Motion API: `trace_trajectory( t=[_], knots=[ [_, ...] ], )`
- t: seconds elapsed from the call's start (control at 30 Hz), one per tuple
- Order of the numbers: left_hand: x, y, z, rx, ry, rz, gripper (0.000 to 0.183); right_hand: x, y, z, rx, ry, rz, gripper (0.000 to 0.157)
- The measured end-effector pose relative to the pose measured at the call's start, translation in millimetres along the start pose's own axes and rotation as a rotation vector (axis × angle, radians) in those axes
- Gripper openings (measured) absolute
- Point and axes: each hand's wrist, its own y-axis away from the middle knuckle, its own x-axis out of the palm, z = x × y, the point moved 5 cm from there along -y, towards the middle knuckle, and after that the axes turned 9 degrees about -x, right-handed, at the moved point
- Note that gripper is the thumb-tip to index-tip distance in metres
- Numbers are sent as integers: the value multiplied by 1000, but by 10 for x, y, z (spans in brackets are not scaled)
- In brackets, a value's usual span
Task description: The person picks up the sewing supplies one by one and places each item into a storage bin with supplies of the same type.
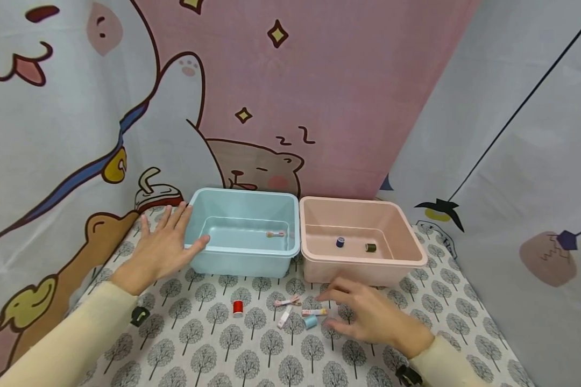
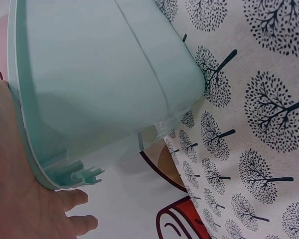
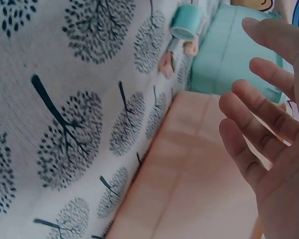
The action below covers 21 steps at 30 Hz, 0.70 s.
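Observation:
My left hand [image 1: 162, 247] rests with spread fingers on the left rim of the light blue bin [image 1: 244, 263]; the left wrist view shows the palm against that rim. Inside this bin lies a small patterned clip [image 1: 275, 234]. My right hand [image 1: 368, 312] hovers in front of the pink bin [image 1: 358, 271], fingers loosely bent and holding nothing. Just left of its fingertips lie a light blue thread spool [image 1: 310, 322], a small clip with a yellow end [image 1: 314, 312], a pale pink clip [image 1: 284, 317] and another, splayed-looking clip [image 1: 288, 301].
A red thread spool [image 1: 238, 308] stands on the tree-print cloth [image 1: 232, 338], left of the clips. The pink bin contains a dark blue spool [image 1: 340, 242] and a dark green spool [image 1: 370, 248]. Both bins stand side by side before a cartoon-printed curtain [image 1: 329, 97].

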Motion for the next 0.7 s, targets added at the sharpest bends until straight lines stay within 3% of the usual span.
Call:
trace_trajectory(
  t=[0.27,0.4,0.7],
  knots=[
    [2,4,1,-2,-2,3,111,202,-44,29,1,16,105,58],
    [-2,12,-4,-3,-2,5,112,305,-66,47,12,-36,147,59],
    [-11,19,-13,-3,5,8,111,408,-118,75,3,-128,167,58]
  ],
)
